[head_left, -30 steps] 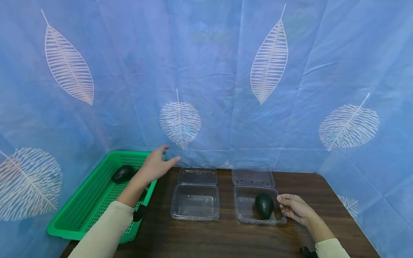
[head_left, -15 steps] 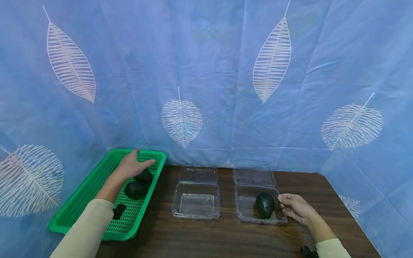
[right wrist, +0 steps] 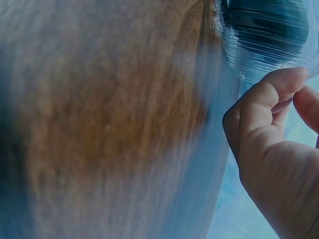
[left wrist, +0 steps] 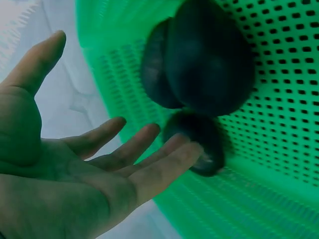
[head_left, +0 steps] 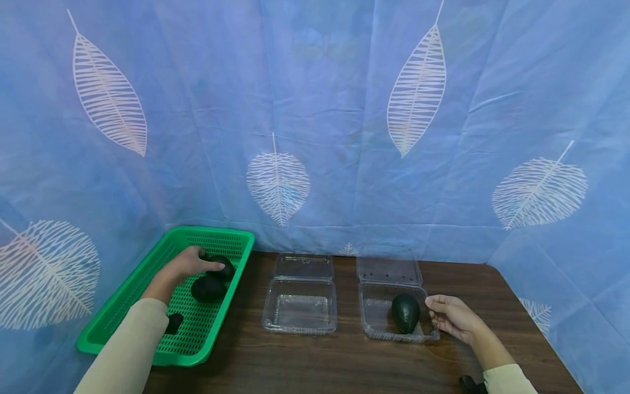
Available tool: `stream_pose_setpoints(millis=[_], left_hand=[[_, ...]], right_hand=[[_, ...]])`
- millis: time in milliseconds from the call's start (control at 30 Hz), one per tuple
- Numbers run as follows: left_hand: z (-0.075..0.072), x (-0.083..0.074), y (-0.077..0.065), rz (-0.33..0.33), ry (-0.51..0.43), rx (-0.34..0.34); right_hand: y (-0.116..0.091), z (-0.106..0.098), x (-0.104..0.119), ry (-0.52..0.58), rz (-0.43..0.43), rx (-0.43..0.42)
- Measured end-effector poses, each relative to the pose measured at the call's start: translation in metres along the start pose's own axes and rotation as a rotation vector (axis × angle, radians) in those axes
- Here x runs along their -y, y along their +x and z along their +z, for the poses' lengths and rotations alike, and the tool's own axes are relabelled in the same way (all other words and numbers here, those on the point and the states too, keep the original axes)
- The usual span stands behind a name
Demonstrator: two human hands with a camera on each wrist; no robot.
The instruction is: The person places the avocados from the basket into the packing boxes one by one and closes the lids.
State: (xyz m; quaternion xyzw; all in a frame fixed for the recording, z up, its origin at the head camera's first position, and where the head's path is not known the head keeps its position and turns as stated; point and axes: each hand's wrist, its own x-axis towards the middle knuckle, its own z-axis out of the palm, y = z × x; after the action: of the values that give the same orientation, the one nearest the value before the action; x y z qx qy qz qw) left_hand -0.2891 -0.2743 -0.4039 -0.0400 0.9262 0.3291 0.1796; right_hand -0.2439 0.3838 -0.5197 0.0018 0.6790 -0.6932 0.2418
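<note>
Inside the green basket (head_left: 105, 320), my left hand (head_left: 189, 262) is over the dark avocados, its thumb overlapping the farther avocado (head_left: 223, 268). Another avocado (head_left: 208, 289) lies just in front. In the left wrist view the fingers are extended and spread, with fingertips at the lower avocado (left wrist: 199, 144); two more lie above it, one overlapping the other. My right hand (head_left: 455, 317) pinches the right side rim of a clear plastic clamshell container (head_left: 374, 323), between thumb and forefinger. A single avocado (head_left: 406, 313) sits in that container, toward its right side.
Left of the held container stands a second clear clamshell (head_left: 300, 314), lid open toward the back, nothing in it. Both rest on a dark wooden table (head_left: 305, 361). A blue curtain (head_left: 325, 180) with white leaf prints hangs behind and at both sides.
My left hand has moved left from over the basket's right rim, then down to the avocados inside. The right hand stays at the container's rim.
</note>
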Motion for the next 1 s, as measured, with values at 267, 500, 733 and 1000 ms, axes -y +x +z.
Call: stream_pose_setpoints(millis=[267,500,733,1000], left_hand=[[0.006,0.017,0.013,-0.067,-0.024,0.044],[0.016,0.029,0.018,-0.1,-0.066,0.072],[0.023,0.033,0.019,-0.111,-0.095,0.084],[0.026,0.034,0.022,-0.095,-0.102,0.103]], right_hand=[[-0.001,0.002,0.002,-0.007,0.003,-0.002],[0.001,0.001,0.0,0.002,0.01,-0.012],[0.001,0.003,0.001,0.016,0.007,-0.01],[0.002,0.002,0.0,0.026,0.007,0.0]])
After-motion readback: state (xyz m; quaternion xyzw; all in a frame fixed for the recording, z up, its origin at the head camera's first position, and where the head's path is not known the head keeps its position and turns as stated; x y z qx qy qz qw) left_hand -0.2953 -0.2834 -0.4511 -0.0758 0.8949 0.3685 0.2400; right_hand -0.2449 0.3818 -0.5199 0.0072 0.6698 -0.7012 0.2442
